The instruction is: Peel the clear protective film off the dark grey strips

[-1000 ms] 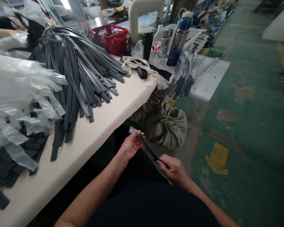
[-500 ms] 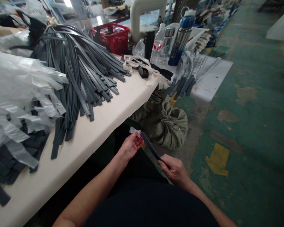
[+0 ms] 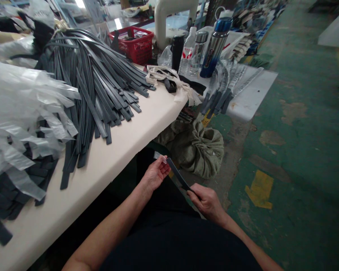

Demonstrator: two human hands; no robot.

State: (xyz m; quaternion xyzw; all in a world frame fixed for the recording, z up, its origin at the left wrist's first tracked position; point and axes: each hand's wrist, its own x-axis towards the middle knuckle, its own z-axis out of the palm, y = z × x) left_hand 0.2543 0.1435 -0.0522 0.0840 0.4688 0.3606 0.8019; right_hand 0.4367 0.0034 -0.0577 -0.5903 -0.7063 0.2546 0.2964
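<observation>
While my left hand (image 3: 155,175) pinches the clear film (image 3: 159,156) at the strip's (image 3: 177,177) far end, my right hand (image 3: 206,201) is closed around its near end, holding it over my lap, just off the bench's (image 3: 135,131) near edge. I judge I'm sleeving it; next needs a steady slide. More strips (image 3: 101,86) lie heaped on the bench's left.
</observation>
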